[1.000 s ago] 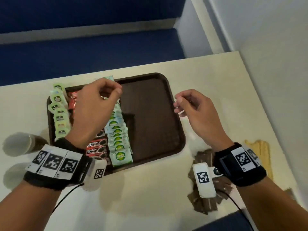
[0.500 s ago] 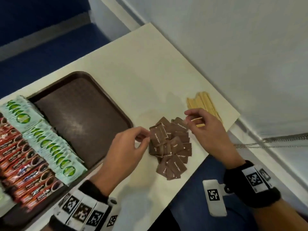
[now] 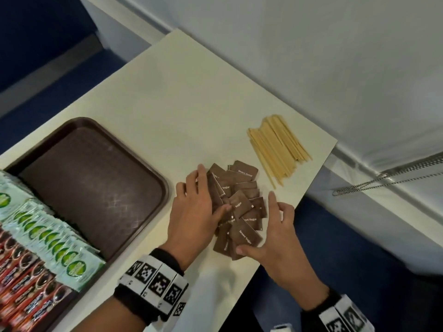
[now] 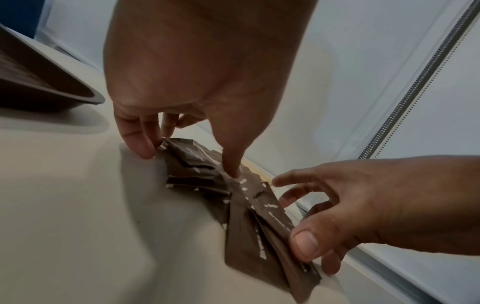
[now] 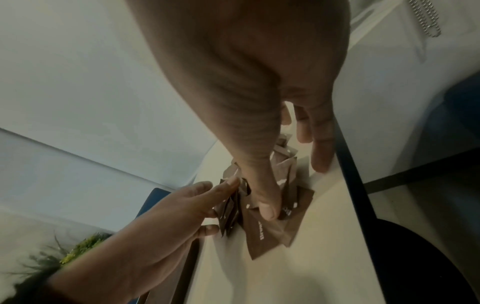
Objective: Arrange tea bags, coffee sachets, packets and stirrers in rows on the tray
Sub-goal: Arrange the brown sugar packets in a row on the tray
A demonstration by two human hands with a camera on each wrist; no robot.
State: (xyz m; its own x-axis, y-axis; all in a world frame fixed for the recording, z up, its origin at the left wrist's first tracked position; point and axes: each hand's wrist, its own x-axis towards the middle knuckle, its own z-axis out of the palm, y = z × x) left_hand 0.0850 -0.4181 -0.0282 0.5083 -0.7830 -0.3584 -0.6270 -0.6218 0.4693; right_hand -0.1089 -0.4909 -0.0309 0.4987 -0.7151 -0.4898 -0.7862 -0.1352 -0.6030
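Observation:
A loose pile of brown sugar packets [image 3: 242, 204] lies on the table, right of the brown tray [image 3: 96, 183]. My left hand [image 3: 203, 197] lies along the pile's left side with straight fingers, its thumb pressing on a top packet [image 4: 233, 195]. My right hand [image 3: 273, 226] flanks the pile's right and near side; its thumb touches the nearest packets [image 5: 272, 232] and its fingers are spread. Neither hand has lifted a packet. Green tea bags [image 3: 55, 240] and red coffee sachets [image 3: 26, 283] stand in rows on the tray's left part. Wooden stirrers [image 3: 278, 147] lie in a bundle beyond the pile.
The cream table [image 3: 179, 104] ends just right of the pile and the stirrers, with a pale wall and blue floor beyond. The tray's right half shows bare brown surface. The tray rim [image 4: 78, 96] rises left of my left hand.
Both hands left the tray and moved right to the sugar packets. The right hand came from the stirrers to the pile's near right side, and both hands now flank the pile.

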